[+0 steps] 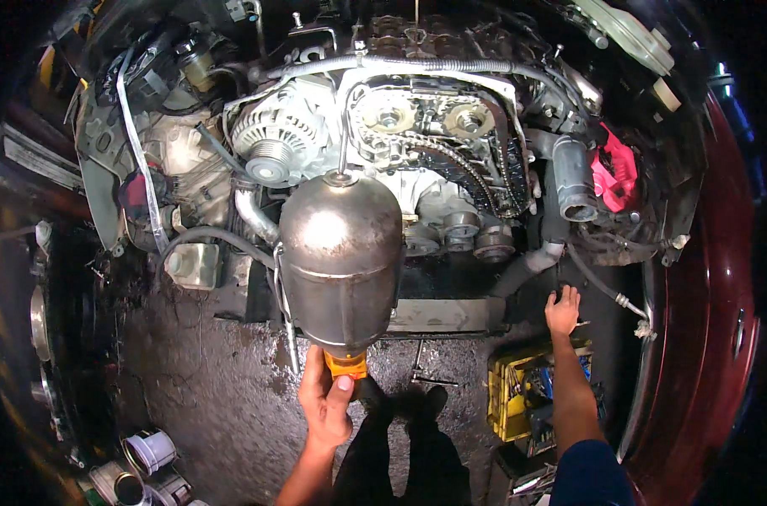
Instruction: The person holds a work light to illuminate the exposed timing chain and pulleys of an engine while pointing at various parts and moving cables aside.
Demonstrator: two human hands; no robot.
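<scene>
Left hand grips a metal canister before an opened engine

In the head view, the left hand (pixel 326 413) is closed around the orange fitting (pixel 346 365) at the near end of a rounded metal canister (pixel 340 261), the thumb lying on the fitting. The canister extends ahead of that hand, toward the engine (pixel 438 126), and a thin metal tube (pixel 343 143) runs from its far end. The right hand (pixel 562 310) is well apart from the canister, out to its right, near a pale hose joint (pixel 542 256); its fingers are partly bent, and whether they hold anything cannot be told.

The floor (pixel 232 363) is dark and shines as if wet. A T-shaped tool (pixel 421 367) lies on it, just ahead of the person's feet. A yellow crate (pixel 500 401) of tools stands below the right hand, partly behind the forearm. Containers (pixel 150 451) are grouped at lower left. The engine shows a bare chain (pixel 463 160) and pulleys (pixel 461 228); a pink cloth (pixel 615 173) lies to its right, and dark red bodywork (pixel 704 320) curves along the right side.
</scene>
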